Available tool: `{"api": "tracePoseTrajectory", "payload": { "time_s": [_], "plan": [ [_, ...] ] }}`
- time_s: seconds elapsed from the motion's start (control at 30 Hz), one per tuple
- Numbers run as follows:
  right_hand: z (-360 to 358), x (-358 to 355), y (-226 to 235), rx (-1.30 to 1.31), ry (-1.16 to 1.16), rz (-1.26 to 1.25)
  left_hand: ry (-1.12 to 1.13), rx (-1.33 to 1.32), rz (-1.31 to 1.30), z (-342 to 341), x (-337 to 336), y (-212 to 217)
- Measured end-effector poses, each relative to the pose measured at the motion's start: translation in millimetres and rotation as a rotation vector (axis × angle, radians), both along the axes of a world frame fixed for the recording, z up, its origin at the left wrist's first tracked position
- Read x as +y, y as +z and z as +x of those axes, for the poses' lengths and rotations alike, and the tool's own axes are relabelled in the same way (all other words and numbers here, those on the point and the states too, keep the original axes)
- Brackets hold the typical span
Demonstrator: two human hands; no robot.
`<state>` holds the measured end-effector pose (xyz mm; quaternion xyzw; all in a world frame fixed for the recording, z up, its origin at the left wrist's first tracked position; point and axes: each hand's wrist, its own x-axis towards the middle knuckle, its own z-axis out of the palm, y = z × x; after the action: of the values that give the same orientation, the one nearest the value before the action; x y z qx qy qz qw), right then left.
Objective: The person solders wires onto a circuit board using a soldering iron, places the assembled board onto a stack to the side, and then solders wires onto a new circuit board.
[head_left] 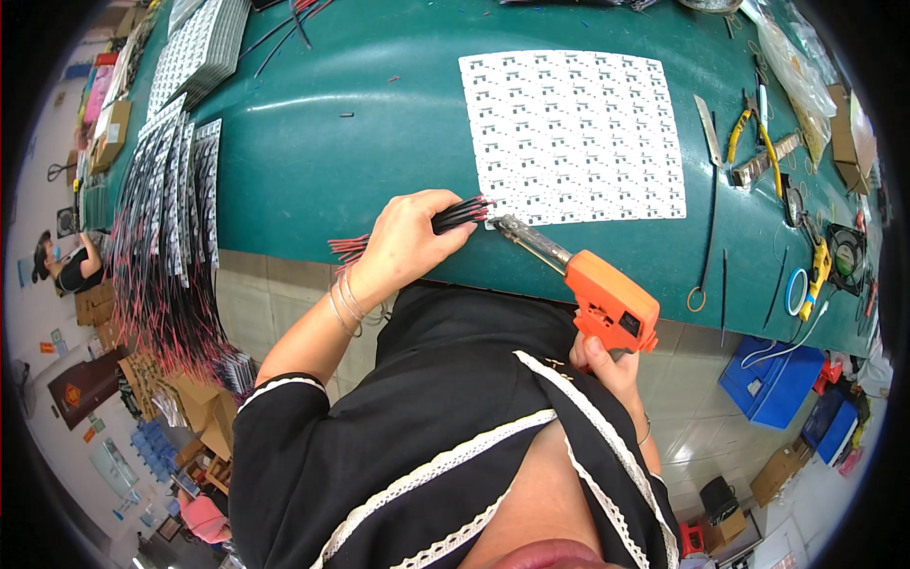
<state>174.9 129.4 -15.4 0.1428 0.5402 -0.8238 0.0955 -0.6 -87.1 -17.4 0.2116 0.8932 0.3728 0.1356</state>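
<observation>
Clutching a bundle of red and black wires (453, 218), the left hand (403, 242) is keeping its grip closed around them at the near edge of the green counter (332, 142). The right hand (607, 365) is wrapping its grip around the orange soldering gun (607, 303), whose metal tip is reaching toward the wire ends beside a white panel of circuit boards (573, 137). Yellow-handled pliers (754, 142) are lying well apart to the right.
</observation>
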Motion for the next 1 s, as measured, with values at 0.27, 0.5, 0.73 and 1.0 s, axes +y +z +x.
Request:
{"api": "tracePoseTrajectory", "payload": {
  "time_s": [0.27, 0.5, 0.73, 1.0],
  "plan": [
    [1, -1, -3, 0.028, -0.033, -0.015, -0.053, -0.167, -0.051, -8, 0, 0],
    [5, -1, -4, 0.010, -0.058, -0.038, -0.049, -0.200, -0.072, -10, -1, -1],
    [5, -2, -3, -0.022, -0.065, -0.032, -0.074, -0.286, -0.067, -15, 0, 3],
    [6, -4, -3, -0.001, -0.078, -0.039, -0.093, -0.262, -0.086, -12, -1, 2]
  ]
}}
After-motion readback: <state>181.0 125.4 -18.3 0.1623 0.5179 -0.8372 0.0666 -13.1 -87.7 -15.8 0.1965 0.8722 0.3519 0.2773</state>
